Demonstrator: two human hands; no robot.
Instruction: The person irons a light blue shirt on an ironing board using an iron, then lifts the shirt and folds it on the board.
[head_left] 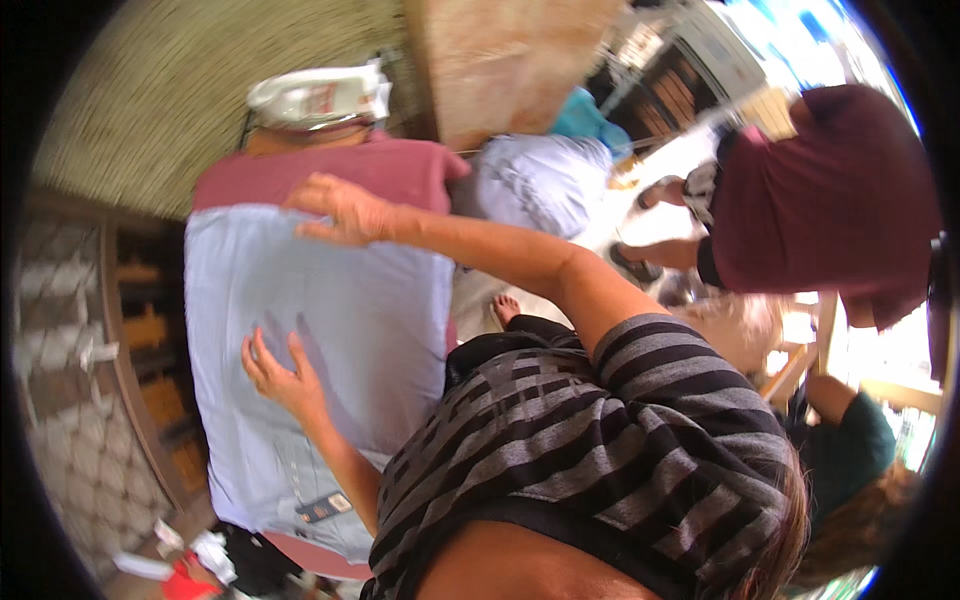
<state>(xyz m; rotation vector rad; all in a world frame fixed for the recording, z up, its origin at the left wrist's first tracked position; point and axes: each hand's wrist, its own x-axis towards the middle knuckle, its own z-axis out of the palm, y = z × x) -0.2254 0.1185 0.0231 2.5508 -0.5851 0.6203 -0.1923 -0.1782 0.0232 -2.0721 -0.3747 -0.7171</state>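
A pale blue cloth [240, 300] lies spread over a padded ironing board with a maroon cover [260, 178]. My left hand [285, 378] is just above or on the middle of this cloth, fingers spread and holding nothing. Further along, my right hand [350, 212] is over the cloth close to the maroon part, its fingers apart and slightly blurred. Whether either palm touches the cloth, I cannot tell. A light garment with a dark tag [322, 507] lies at the board's lower end. A white clothes iron [318, 97] rests at the opposite end.
A heap of pale lavender cloth [545, 182] sits beside the board on the floor. To the right stands a person in a maroon top [820, 200]; another in a dark green sleeve [855, 450] is lower right. A lattice screen [85, 400] borders the left.
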